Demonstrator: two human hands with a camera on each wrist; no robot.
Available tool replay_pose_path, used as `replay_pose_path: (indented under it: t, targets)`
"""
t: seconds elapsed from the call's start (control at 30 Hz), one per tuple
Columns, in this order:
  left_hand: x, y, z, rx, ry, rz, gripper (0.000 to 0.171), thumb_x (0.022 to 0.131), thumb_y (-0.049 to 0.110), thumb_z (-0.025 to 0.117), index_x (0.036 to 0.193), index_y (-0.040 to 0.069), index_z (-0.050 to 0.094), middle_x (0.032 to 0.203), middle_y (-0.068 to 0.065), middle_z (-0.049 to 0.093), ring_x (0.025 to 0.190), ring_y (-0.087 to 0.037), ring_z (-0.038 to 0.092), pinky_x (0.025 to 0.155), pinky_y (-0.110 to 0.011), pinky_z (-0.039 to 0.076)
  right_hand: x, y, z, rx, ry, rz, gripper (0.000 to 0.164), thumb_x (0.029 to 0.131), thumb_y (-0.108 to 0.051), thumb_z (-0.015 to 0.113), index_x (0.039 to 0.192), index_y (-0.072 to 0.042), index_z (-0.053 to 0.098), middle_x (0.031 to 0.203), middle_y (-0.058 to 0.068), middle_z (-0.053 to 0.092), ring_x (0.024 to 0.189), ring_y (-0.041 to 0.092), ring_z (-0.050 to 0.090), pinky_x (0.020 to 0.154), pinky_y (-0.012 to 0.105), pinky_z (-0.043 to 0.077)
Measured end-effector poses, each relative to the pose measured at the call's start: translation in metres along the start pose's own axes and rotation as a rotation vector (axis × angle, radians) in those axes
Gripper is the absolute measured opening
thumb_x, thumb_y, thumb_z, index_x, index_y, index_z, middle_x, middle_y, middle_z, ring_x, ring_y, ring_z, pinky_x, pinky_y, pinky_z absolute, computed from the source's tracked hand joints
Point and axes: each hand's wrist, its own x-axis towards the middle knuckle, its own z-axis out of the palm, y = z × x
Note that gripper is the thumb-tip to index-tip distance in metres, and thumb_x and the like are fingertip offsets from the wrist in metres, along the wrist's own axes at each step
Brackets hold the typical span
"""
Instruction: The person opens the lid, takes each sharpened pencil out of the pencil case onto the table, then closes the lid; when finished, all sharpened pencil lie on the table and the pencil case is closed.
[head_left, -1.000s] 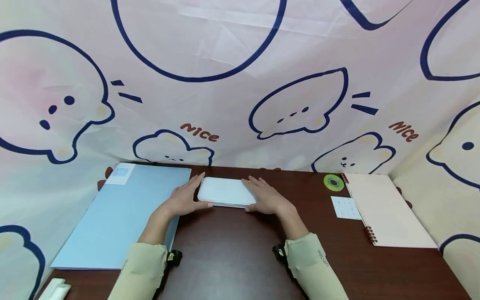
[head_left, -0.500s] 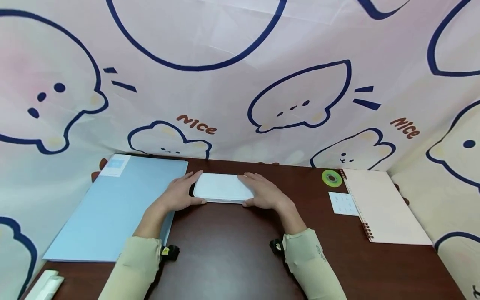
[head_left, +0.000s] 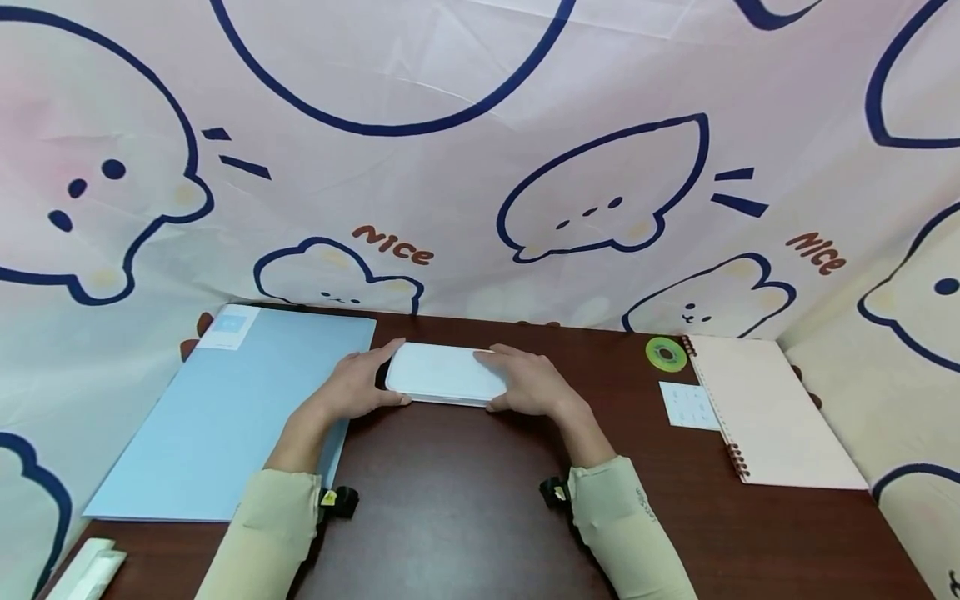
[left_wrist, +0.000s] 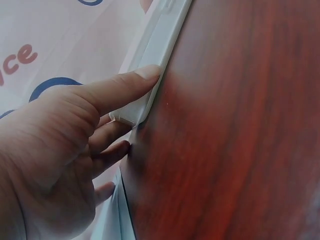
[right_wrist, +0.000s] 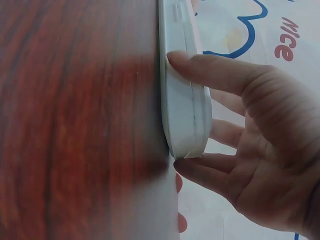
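A flat white plastic box (head_left: 444, 372) with rounded corners lies lengthwise across the far middle of the brown table. At its left end my left hand (head_left: 362, 385) grips it, thumb along the front side and fingers round the end and top. My right hand (head_left: 529, 382) holds the opposite end in the same way. In the left wrist view the thumb (left_wrist: 148, 73) presses the front face of the box (left_wrist: 134, 111). In the right wrist view the box (right_wrist: 181, 110) shows a seam along its side, with the thumb (right_wrist: 179, 61) on that side and fingers round its end.
A large light blue folder (head_left: 217, 417) lies at the left, close by my left hand. To the right are a green disc (head_left: 652, 342), a small white card (head_left: 688, 406) and a spiral notebook (head_left: 780, 417). White wrapped packets (head_left: 90, 571) lie front left. A patterned sheet (head_left: 465, 183) hangs behind.
The head view has tilted down then settled, so the whole scene sits slightly higher or lower in frame. Both hands stay on the box, which keeps its place beside the folder.
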Motion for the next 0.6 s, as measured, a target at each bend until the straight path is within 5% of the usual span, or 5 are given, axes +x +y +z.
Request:
replay_pose_path:
  t: [0.6]
  targets:
    - [-0.0021, -0.0005, -0.0013, -0.032, -0.015, -0.001, 0.097, 0.085, 0.036, 0.082, 0.161, 0.010, 0.026, 0.160, -0.019, 0.041, 0.146, -0.041, 0.040, 0.122, -0.065, 0.019, 0.0008, 0.0080, 0.0005, 0.010, 0.039, -0.043, 0.074, 0.080, -0.038, 0.085, 0.147, -0.032, 0.055, 0.152, 0.001, 0.054, 0.126, 0.025, 0.059, 0.098, 0.048, 0.050]
